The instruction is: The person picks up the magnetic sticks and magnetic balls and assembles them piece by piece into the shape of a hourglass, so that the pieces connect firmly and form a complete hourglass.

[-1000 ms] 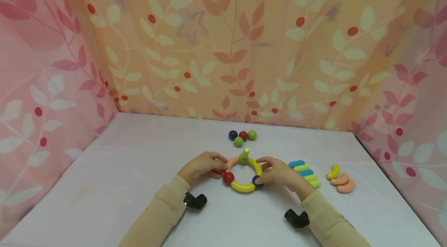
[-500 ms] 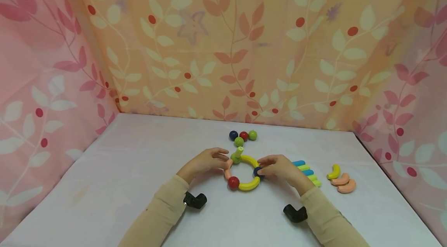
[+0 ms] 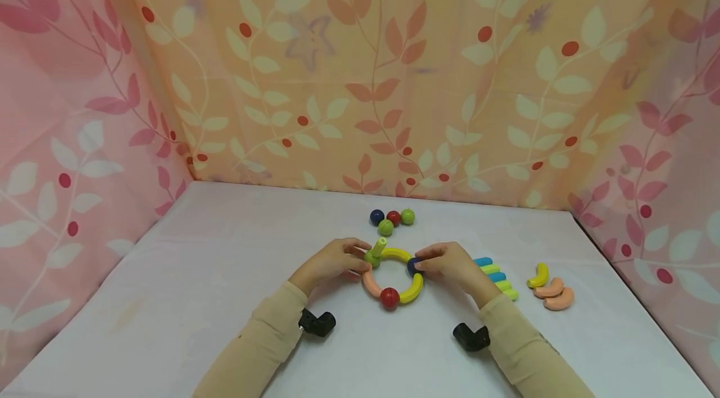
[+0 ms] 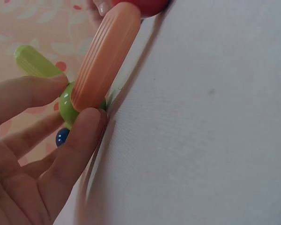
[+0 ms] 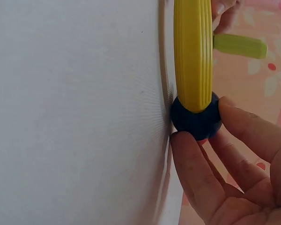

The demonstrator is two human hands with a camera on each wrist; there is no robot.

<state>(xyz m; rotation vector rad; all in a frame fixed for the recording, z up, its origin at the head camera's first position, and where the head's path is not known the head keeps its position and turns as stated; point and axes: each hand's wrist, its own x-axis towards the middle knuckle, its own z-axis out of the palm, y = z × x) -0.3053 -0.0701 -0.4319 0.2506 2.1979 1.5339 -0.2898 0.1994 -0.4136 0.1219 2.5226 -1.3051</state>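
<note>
A ring of toy building pieces lies on the white table, made of two yellow curved rods [image 3: 396, 253], an orange curved rod [image 3: 370, 284] and balls at the joints. At its far left, my left hand [image 3: 333, 262] pinches the green ball [image 4: 66, 104], with fingertips right at the orange rod's end. A light green stick [image 3: 379, 246] rises tilted from that ball. On the ring's right side, my right hand [image 3: 450, 265] pinches the dark blue ball [image 5: 196, 119] between thumb and fingers. The red ball [image 3: 389, 298] sits at the near side, touched by neither hand.
Several loose balls [image 3: 393, 218] lie beyond the ring. Right of my right hand is a row of blue and green sticks [image 3: 495, 277], partly hidden by it. Farther right lie a yellow curved rod [image 3: 541, 275] and two orange ones [image 3: 559, 299]. Patterned curtains [image 3: 360, 73] enclose the table.
The ring has turned counterclockwise on the table: the green ball went left, the red ball toward the near middle, the blue ball away from me. Both hands stay at the ring's sides.
</note>
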